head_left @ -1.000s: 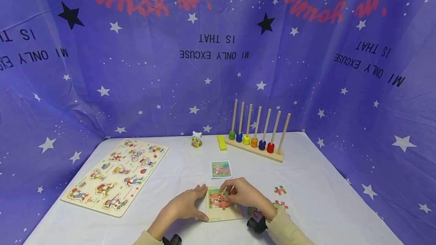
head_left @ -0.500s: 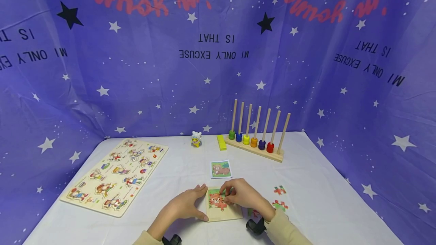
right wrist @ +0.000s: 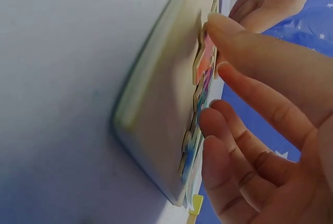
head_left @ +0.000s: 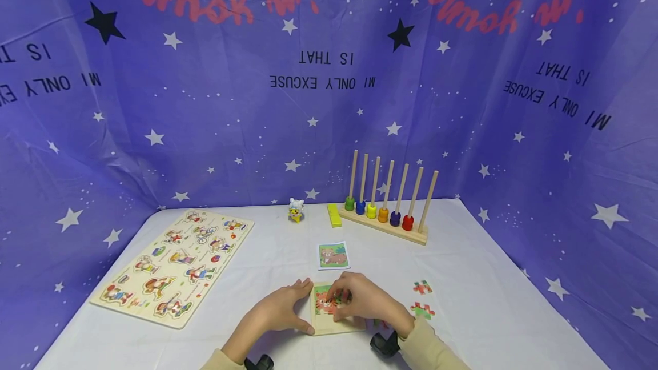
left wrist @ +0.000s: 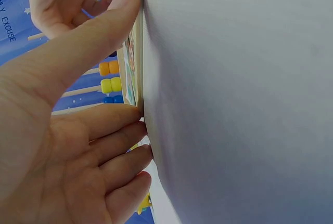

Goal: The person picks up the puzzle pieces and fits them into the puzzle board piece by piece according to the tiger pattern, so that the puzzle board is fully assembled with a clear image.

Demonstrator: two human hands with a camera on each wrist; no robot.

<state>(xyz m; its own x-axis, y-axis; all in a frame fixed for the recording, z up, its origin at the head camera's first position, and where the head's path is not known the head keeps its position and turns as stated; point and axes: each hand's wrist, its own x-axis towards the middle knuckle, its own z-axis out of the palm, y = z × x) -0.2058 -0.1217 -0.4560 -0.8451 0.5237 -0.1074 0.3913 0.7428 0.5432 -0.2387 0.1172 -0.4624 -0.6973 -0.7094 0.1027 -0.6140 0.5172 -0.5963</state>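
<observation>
With fingers spread, the left hand (head_left: pixel 281 308) should brace the wooden tray (head_left: pixel 325 324) at nine o'clock while the right hand (head_left: pixel 366 297), its pinch unclear, levels the tiger pieces (head_left: pixel 322 304) inside toward eleven.

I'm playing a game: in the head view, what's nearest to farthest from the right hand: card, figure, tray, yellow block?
1. Tray, under the right hand.
2. Card, beyond the tray.
3. Yellow block, farther back.
4. Figure, left of the block.
</observation>
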